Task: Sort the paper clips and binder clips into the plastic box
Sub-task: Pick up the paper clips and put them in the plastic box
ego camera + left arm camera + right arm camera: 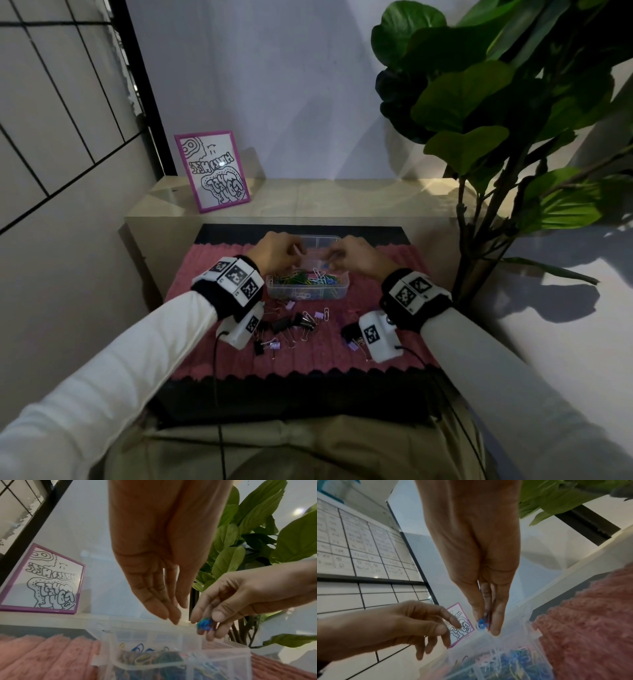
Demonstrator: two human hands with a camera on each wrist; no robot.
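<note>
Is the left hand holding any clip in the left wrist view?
No, the left hand hangs relaxed and empty; the right hand pinches blue clips.

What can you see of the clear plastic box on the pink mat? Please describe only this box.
The plastic box is a clear, rectangular container with thin inner walls that divide it into compartments. It stands open, with no lid seen on it, on the pink mat. The near compartment holds many mixed coloured paper clips; the far compartments look almost empty. Both hands hover above it, the right hand pinching a blue clip. Whether either hand touches the box is unclear.
</note>
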